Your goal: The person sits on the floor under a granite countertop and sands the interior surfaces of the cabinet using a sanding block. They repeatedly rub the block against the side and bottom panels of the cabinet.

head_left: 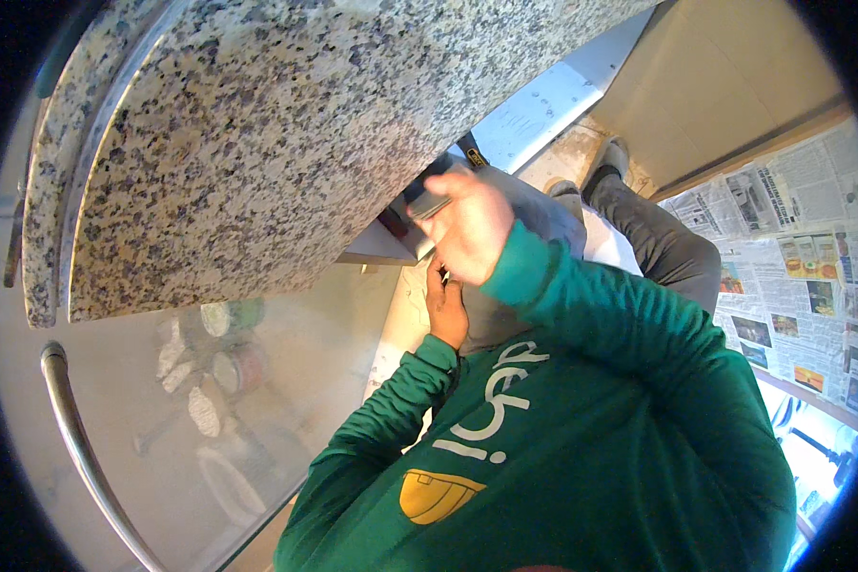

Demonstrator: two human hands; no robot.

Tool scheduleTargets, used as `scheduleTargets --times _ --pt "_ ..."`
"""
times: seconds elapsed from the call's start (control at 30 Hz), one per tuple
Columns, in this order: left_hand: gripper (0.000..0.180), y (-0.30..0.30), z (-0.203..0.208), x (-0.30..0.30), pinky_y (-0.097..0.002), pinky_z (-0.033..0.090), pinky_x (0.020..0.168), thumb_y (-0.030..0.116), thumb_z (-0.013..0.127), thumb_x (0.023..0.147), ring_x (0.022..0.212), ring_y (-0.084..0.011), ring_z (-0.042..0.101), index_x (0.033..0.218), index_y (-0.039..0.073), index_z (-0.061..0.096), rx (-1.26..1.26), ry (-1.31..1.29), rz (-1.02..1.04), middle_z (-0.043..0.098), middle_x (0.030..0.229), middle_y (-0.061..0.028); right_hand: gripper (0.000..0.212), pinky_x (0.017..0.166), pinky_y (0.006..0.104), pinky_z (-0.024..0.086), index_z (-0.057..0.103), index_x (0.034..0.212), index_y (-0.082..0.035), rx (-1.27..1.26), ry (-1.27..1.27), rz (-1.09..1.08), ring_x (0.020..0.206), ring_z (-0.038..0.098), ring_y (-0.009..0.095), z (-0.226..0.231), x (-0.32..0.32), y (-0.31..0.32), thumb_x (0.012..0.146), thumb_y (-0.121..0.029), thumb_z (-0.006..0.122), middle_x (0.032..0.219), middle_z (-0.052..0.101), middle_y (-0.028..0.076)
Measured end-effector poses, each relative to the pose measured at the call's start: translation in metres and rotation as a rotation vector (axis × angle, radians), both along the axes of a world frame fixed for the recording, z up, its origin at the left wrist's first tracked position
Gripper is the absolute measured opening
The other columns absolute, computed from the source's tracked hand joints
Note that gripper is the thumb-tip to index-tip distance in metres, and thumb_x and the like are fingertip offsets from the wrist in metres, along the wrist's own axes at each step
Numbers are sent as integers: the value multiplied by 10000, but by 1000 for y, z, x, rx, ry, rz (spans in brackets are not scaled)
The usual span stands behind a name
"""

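My right hand (472, 227) is raised beside the underside edge of a speckled stone countertop (257, 162), slightly smeared by motion. Its thumb and fingers are closed on a small dark grey flat piece (429, 204). Just below it, nearer my body, my left hand (446, 310) has its fingers bent together by the cabinet opening under the counter. Whatever the left fingers hold, if anything, is hidden. Behind the right hand, a black and yellow item (472, 153) shows partly at the counter's edge.
On the left, a cloudy glass panel (296, 381) with a curved metal handle (81, 434) shows several blurred shapes. Newspaper sheets (782, 276) cover a surface at right. A grey trouser leg (653, 238) and shoe (608, 157) are beyond my right arm, near a tan panel (734, 76).
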State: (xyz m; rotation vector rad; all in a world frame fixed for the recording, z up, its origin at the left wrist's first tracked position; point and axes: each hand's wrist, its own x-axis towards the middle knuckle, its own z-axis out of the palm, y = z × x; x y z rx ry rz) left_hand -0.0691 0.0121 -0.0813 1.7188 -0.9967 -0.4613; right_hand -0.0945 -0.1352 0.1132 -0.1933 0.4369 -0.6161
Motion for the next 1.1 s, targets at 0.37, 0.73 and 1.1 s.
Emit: scheduleTargets --times 0.37,0.73,1.1 --pt "444 11 -45 23 -389 365 1086 133 488 965 1304 -290 467 1384 -10 453 208 -462 -270 504 1383 -160 260 826 395 474 576 1136 -41 -62 56 98 866 585 226 -7 -4 -20 904 -149 532 984 617 98" --pt "475 -2 -13 18 -387 330 1107 104 422 960 1315 -310 442 1416 -29 406 179 -217 -218 459 1427 -197 306 728 378 490 619 1086 -43 -221 493 166 850 584 218 12 33 65 836 -215 662 962 596 102" --pt "459 -7 25 7 -376 350 1089 125 446 969 1308 -303 450 1406 -14 424 89 181 -96 488 1388 -181 369 838 430 453 526 1198 5 -105 325 -110 943 558 270 -17 -9 -66 869 -160 559 1054 608 160"
